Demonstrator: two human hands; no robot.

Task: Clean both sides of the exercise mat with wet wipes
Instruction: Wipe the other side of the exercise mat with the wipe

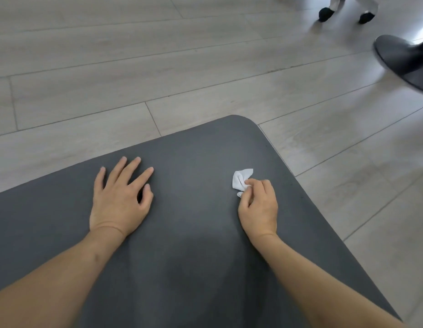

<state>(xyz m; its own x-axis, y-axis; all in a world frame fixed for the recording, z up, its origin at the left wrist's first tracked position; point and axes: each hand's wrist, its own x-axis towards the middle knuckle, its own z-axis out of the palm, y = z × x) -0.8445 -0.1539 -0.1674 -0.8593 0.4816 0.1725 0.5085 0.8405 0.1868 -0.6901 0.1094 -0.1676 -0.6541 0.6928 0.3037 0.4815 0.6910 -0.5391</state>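
Head view: a dark grey exercise mat (193, 233) lies flat on the pale plank floor (111, 79), its rounded corner at 12 o'clock. The left hand (119, 200) presses flat on it at 9 o'clock, fingers spread and released. The right hand (259, 205), at 3 o'clock, is curled, pinching a crumpled white wet wipe (241, 179) against the mat.

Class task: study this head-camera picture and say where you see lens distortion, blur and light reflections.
Head view: wide-angle bending curves the floor planks and the mat edges; the black round base at right and another person's feet are smeared; pale sheen on the floor at upper right; the hands and the wipe look sharp.
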